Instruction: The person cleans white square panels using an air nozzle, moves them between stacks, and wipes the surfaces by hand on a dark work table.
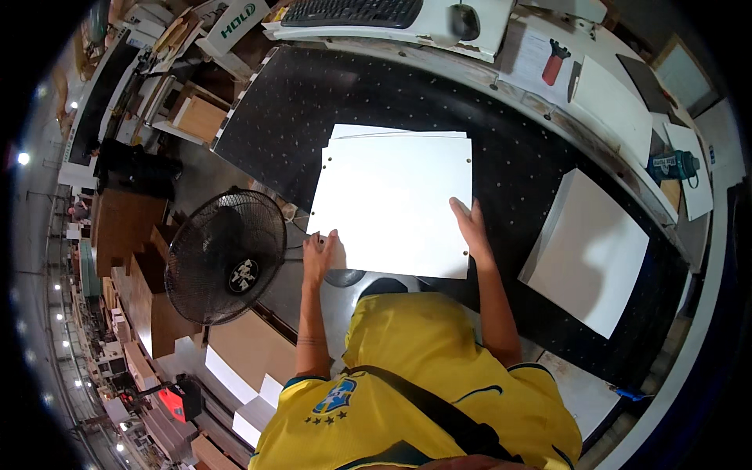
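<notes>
A white rectangular panel [392,204] with small dark holes near its side edges lies in front of me. Along its far edge, slightly offset white panels [348,131] show beneath it. At the near left corner, my left hand [319,257] grips the edge, with its fingertips on the top face. My right hand [471,225] is closed on the right edge, its thumb flat on top and its other fingers mostly hidden. The near edge of the panel reaches past the black dotted table [313,94] toward my body.
On the table's right stands a stack of white panels [591,251]. A black fan [227,254] is close to my left arm. The raised shelf beyond the table holds a keyboard [352,13], a mouse [464,22], a red-and-black tool [554,64] and a dark bottle [674,165].
</notes>
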{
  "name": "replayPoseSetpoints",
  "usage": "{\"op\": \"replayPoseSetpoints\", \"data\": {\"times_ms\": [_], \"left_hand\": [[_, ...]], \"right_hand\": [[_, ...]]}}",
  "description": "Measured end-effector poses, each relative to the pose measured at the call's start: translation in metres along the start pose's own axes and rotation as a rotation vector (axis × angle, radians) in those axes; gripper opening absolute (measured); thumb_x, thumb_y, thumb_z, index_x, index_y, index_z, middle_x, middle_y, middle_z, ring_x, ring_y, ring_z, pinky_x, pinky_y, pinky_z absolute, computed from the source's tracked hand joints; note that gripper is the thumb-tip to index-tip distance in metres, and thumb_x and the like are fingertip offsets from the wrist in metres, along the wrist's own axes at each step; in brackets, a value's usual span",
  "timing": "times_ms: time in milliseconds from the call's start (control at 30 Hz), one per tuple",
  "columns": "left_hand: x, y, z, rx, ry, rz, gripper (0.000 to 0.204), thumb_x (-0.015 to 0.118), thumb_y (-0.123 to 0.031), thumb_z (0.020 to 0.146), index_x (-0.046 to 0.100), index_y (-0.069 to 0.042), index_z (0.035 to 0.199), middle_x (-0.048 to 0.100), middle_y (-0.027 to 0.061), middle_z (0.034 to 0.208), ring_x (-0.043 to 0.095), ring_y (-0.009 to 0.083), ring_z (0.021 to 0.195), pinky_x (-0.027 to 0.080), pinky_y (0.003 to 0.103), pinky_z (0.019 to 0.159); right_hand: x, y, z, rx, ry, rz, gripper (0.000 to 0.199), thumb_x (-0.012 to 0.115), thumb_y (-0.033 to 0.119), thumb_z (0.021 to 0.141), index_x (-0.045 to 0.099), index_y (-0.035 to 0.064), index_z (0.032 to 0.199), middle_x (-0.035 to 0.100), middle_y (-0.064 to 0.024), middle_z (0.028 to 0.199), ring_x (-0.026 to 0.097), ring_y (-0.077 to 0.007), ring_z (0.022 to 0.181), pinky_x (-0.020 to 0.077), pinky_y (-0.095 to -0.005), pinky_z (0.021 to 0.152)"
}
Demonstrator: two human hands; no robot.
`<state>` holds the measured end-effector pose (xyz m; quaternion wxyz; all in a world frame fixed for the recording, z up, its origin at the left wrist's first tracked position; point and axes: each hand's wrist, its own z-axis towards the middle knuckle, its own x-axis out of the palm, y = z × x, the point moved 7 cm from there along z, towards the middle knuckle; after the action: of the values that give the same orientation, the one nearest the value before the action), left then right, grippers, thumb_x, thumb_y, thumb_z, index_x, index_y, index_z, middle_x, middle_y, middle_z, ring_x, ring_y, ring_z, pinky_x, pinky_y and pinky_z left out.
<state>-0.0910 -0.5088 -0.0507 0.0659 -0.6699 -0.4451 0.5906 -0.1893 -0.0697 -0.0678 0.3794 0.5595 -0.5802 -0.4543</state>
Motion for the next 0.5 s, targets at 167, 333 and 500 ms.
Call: {"op": "replayPoseSetpoints", "data": {"times_ms": [167, 333, 500], "left_hand": [[0.006, -0.002, 0.002, -0.058, 0.072, -0.169, 0.103, 0.070, -0.069, 0.092, 0.040, 0.010, 0.151, 0.059, 0.0415, 0.136, 0.064, 0.0457, 0.126, 0.051, 0.047, 0.104], [0.009, -0.009, 0.009, -0.148, 0.174, -0.285, 0.115, 0.077, -0.073, 0.084, 0.040, 0.016, 0.149, 0.059, 0.0411, 0.137, 0.062, 0.0455, 0.129, 0.051, 0.047, 0.105], [0.014, -0.018, 0.007, -0.174, 0.149, -0.226, 0.116, 0.082, -0.069, 0.081, 0.047, 0.022, 0.143, 0.064, 0.0369, 0.134, 0.069, 0.0389, 0.121, 0.054, 0.041, 0.103]], "right_hand": [[0.008, 0.001, 0.005, -0.050, 0.021, 0.080, 0.072, 0.072, 0.050, 0.100, 0.058, -0.0082, 0.140, 0.069, -0.0167, 0.129, 0.064, -0.0244, 0.119, 0.0497, -0.0384, 0.103], [0.004, -0.004, 0.004, 0.096, -0.033, -0.014, 0.073, 0.072, 0.046, 0.102, 0.054, -0.0080, 0.147, 0.065, -0.0155, 0.137, 0.061, -0.0224, 0.126, 0.0477, -0.0353, 0.108], [0.001, 0.028, -0.007, 0.099, 0.025, -0.073, 0.063, 0.078, 0.040, 0.099, 0.063, -0.0088, 0.136, 0.072, -0.0133, 0.122, 0.066, -0.0201, 0.110, 0.0521, -0.0369, 0.098]]}}
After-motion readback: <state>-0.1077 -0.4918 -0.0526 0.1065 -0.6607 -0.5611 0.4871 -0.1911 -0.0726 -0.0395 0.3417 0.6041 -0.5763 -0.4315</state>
